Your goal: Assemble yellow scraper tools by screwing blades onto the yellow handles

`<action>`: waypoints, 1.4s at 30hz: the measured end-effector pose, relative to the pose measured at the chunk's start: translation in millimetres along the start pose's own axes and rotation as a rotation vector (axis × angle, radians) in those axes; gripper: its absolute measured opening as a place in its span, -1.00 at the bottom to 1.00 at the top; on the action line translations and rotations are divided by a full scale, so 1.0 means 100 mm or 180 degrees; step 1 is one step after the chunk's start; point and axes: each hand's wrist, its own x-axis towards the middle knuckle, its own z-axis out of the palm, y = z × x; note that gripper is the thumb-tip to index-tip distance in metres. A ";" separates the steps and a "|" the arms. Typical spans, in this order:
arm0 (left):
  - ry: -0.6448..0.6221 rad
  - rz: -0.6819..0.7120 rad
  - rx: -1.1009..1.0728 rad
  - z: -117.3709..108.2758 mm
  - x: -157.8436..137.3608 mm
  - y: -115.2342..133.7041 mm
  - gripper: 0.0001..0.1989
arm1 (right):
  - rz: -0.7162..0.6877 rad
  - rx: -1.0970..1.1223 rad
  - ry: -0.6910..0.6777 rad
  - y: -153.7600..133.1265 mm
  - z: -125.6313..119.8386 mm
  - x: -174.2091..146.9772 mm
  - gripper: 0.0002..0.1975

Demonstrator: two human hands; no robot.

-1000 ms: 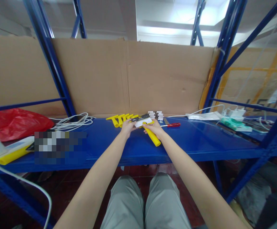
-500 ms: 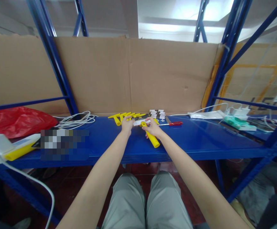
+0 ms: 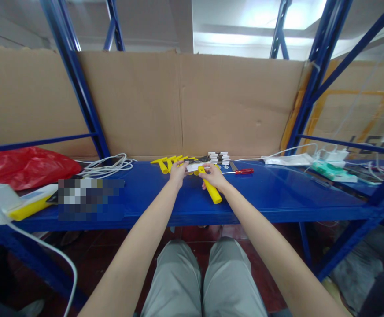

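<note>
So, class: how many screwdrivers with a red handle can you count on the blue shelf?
1. The red-handled screwdriver lies flat on the blue shelf, just right of the person's right hand. Others could be hidden behind the hands.

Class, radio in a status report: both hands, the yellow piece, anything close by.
Left hand on the white card. Right hand gripping the yellow handle. Red screwdriver lies just right, apart; spare yellow pieces behind left hand.

A warehouse or workshop: blue steel racking (image 3: 69,53) backed with brown cardboard sheets (image 3: 179,101), red-handled screwdriver (image 3: 241,171) lying on the shelf.
</note>
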 end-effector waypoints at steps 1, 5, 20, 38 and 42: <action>-0.0097 -0.0046 -0.0085 0.00 -0.01 0.00 -0.87 | 0.0005 0.0037 0.0055 0.00 0.00 0.00 -0.60; -0.0566 -0.0278 -0.0196 -0.01 -0.01 0.00 -0.96 | 0.0036 0.0116 0.0265 -0.01 -0.01 0.02 -0.58; -0.1358 -0.0655 0.0549 0.01 -0.14 -0.04 -0.88 | -0.0062 0.0295 0.0351 -0.01 0.00 0.04 -0.44; -0.0672 -0.0951 0.0415 0.27 -0.12 0.04 -0.76 | -0.0237 -0.0035 -0.0216 -0.07 0.11 -0.06 -0.32; -0.0454 -0.0833 0.0605 0.05 0.04 0.24 -0.77 | -0.0180 -0.0061 -0.0269 -0.07 0.08 -0.05 -0.39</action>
